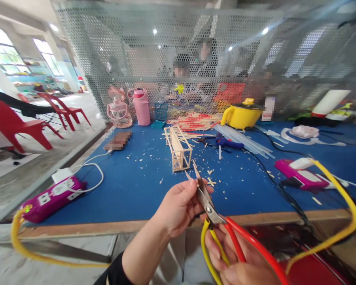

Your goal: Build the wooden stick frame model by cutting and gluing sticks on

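Note:
My right hand [234, 253] is wrapped around the handles of a pair of scissors [209, 209], one loop red and the other yellow. The blades point away from me with their tips slightly apart. My left hand [179, 204] is closed in a pinch beside the blades, thumb against fingers; what it holds is too small or hidden to make out. Just beyond the blade tips, a small box-shaped frame of thin wooden sticks [178, 150] stands on the blue tabletop [130, 190]. Pale wood scraps [210, 181] lie scattered around it.
Behind lie wooden sticks with red wrappers [192, 120], a blue glue gun [222, 140], translucent glue sticks [249, 142] and a yellow pot [243, 115]. Purple power strips [53, 198] and cables flank both sides. Pink bottles [141, 107] stand before a perforated metal screen [130, 51]; people are behind it.

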`<move>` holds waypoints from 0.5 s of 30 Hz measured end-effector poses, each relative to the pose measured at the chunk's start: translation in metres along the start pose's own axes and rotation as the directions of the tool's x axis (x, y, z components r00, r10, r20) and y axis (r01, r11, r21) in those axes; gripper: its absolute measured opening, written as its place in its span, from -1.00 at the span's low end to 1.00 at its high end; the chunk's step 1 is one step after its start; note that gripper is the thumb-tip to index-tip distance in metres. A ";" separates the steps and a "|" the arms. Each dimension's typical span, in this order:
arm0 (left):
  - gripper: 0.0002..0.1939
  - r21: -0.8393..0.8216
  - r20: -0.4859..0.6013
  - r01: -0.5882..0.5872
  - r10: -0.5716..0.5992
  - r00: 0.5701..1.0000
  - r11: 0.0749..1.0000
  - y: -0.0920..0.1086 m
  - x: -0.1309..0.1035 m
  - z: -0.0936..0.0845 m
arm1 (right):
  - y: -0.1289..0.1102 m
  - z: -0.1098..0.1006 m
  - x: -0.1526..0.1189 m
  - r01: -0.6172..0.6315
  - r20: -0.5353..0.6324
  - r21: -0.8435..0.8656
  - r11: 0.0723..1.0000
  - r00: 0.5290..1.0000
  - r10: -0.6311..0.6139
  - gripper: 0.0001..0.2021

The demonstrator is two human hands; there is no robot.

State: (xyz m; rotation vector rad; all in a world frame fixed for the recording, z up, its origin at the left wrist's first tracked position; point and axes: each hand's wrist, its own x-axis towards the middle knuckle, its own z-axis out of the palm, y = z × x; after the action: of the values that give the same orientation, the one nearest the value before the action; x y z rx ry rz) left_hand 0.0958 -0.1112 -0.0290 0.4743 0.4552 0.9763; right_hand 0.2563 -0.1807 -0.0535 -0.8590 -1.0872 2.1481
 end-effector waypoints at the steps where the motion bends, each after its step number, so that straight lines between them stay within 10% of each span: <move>1: -0.68 0.001 -0.003 -0.002 0.002 1.000 1.000 0.000 -0.001 0.000 | 0.002 -0.001 -0.001 0.014 -0.012 -0.003 1.000 1.000 -0.014 -0.68; 8: -0.62 0.059 -0.015 0.031 -0.031 0.999 0.998 -0.002 -0.005 -0.002 | 0.011 -0.003 0.013 -0.013 0.123 0.021 1.000 0.992 0.010 -0.58; 15: -0.62 0.112 -0.033 -0.039 0.042 0.999 0.993 -0.004 -0.003 -0.005 | 0.008 0.010 0.001 0.056 -0.170 -0.258 0.965 0.980 -0.102 -0.60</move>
State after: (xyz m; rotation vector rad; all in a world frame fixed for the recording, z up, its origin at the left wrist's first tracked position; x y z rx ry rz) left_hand 0.0944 -0.1148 -0.0350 0.5695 0.5354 1.0030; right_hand 0.2461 -0.1887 -0.0556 -1.0849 -1.2935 1.8497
